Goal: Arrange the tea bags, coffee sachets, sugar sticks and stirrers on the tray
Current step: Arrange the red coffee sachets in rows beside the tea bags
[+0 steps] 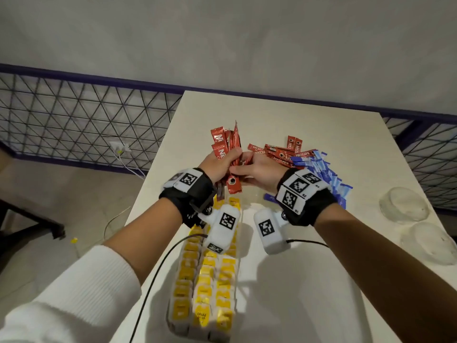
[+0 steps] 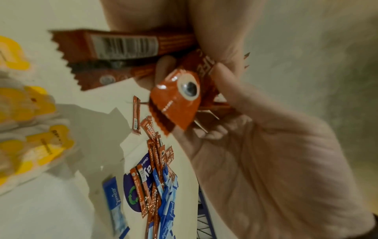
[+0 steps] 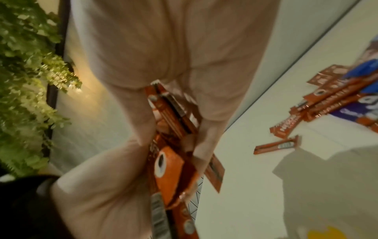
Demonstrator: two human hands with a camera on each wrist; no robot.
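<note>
My left hand [image 1: 228, 159] grips a bundle of red coffee sachets [image 1: 226, 144] upright above the table. My right hand [image 1: 241, 169] pinches the same bundle [image 3: 169, 169] from the right side, fingers curled on it. In the left wrist view the bundle [image 2: 175, 100] sits between both palms. More red sachets [image 1: 282, 152] lie loose on the table beyond my right hand, partly over a pile of blue sugar sticks [image 1: 324, 172]. Yellow-tagged tea bags [image 1: 205, 280] fill rows in a clear tray [image 1: 239, 280] below my wrists.
Two clear glass bowls [image 1: 405, 206] [image 1: 430, 243] stand at the table's right edge. A blue-and-purple packet [image 2: 132, 194] lies under the loose sachets. Black cables run from the wrist cameras across the table's front. A wire-mesh railing runs behind the table.
</note>
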